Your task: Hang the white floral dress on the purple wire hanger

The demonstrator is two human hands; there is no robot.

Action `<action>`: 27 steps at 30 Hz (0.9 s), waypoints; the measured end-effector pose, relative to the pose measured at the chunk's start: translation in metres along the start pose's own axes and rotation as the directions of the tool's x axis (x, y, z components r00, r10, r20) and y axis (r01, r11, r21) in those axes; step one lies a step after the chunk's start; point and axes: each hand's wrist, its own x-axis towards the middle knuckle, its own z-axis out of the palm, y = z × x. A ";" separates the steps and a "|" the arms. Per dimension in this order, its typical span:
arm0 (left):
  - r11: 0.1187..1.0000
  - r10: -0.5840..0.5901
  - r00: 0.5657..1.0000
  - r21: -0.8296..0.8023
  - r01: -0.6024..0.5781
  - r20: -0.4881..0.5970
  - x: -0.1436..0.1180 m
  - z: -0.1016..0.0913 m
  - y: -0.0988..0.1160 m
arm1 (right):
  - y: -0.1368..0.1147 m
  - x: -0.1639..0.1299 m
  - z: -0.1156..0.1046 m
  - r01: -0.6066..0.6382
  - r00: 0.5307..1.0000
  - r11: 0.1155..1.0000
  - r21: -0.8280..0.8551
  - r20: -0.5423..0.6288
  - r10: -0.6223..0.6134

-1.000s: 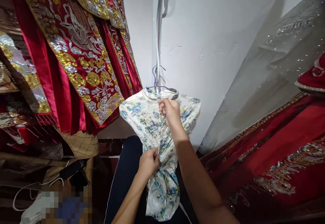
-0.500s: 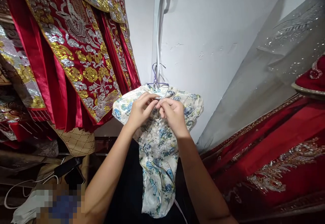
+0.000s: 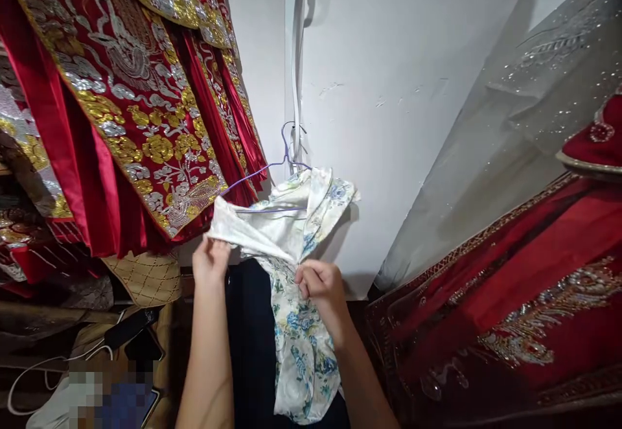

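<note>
The floral dress (image 3: 296, 312) hangs on a purple wire hanger (image 3: 272, 176) hooked at the corner of the white wall (image 3: 389, 124), between red embroidered robes (image 3: 126, 111) on the left and a grey sheer gown (image 3: 525, 105) on the right. The left hand (image 3: 210, 262) pinches the dress's left shoulder edge and draws it outward, so the pale lining shows and the hanger's left arm stands bare above the cloth. The right hand (image 3: 318, 286) is closed on the gathered front of the dress just below the collar, bunching the fabric at the middle. The right shoulder of the dress sits on the hanger, while the left one appears to have slipped off it; whether the front is fastened cannot be told. Judged from this, the step in hand is working the shoulder over the wire, and it goes best with a light, even pull: the satin looks slippery and thin, so a tug from the left hand could tip the hanger off its hook or snag the weave on the wire end. Keeping the right grip steady near the collar would hold the dress centred while the left hand guides the shoulder along the wire, without dragging against the beaded robes close beside it.
</note>
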 end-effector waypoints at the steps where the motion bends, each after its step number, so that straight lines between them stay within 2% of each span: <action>1: 0.996 -0.085 0.991 -0.043 0.081 -0.104 -0.009 -0.021 -0.016 | -0.002 -0.007 0.000 -0.018 1.000 1.000 0.001 0.018 0.018; 3: 0.987 -0.159 0.965 -0.060 0.150 -0.206 -0.028 -0.054 -0.040 | -0.004 -0.016 -0.004 -0.032 0.996 0.999 0.005 0.078 0.031; 5: 0.988 -0.154 0.971 -0.048 0.147 -0.185 -0.040 -0.069 -0.048 | -0.005 -0.018 -0.011 -0.013 0.992 1.000 0.004 0.129 0.012; 7: 0.996 -0.086 0.993 -0.040 0.083 -0.077 -0.047 -0.066 -0.037 | -0.003 -0.017 -0.019 0.018 0.996 1.000 0.013 0.085 -0.019; 10: 0.999 0.019 0.987 -0.031 -0.014 0.158 -0.061 -0.039 -0.011 | 0.000 -0.013 -0.020 0.088 0.991 0.996 -0.006 -0.105 -0.088; 12: 0.999 0.006 0.944 0.031 -0.017 0.330 -0.081 -0.017 -0.003 | 0.000 -0.011 -0.013 0.122 0.977 0.991 -0.059 -0.169 -0.130; 14: 0.980 -0.076 0.876 0.200 -0.024 0.476 -0.108 0.004 -0.006 | -0.003 -0.011 -0.003 0.147 0.981 0.986 -0.073 -0.117 -0.155; 15: 0.943 -0.132 0.836 0.328 -0.060 0.532 -0.121 0.013 -0.011 | -0.005 -0.012 0.002 0.145 0.987 0.988 -0.059 -0.069 -0.149; 17: 0.795 -0.189 0.776 0.557 -0.239 0.602 -0.142 0.028 -0.020 | -0.009 -0.015 0.009 0.101 0.995 0.995 -0.019 0.022 -0.101; 19: 0.615 -0.135 0.748 0.647 -0.451 0.649 -0.152 0.039 -0.026 | -0.012 -0.018 0.010 0.038 0.994 0.999 -0.011 0.101 -0.037; 20: 0.557 -0.087 0.738 0.646 -0.522 0.670 -0.153 0.043 -0.027 | -0.013 -0.020 0.009 0.017 0.990 1.000 -0.015 0.143 -0.015; 22: 0.537 -0.058 0.712 0.623 -0.569 0.699 -0.147 0.048 -0.028 | -0.015 -0.023 0.001 0.008 0.972 0.999 -0.036 0.233 0.001; 23: 0.555 -0.110 0.689 0.619 -0.556 0.717 -0.141 0.049 -0.029 | -0.016 -0.024 -0.005 0.024 0.965 0.998 -0.052 0.261 -0.010; 25: 0.561 -0.297 0.613 0.653 -0.508 0.732 -0.127 0.049 -0.032 | -0.021 -0.024 -0.022 0.114 0.964 0.988 -0.102 0.253 -0.085; 27: 0.469 -0.490 0.536 0.726 -0.503 0.687 -0.112 0.046 -0.035 | -0.031 -0.019 -0.042 0.231 0.964 0.954 -0.191 0.178 -0.197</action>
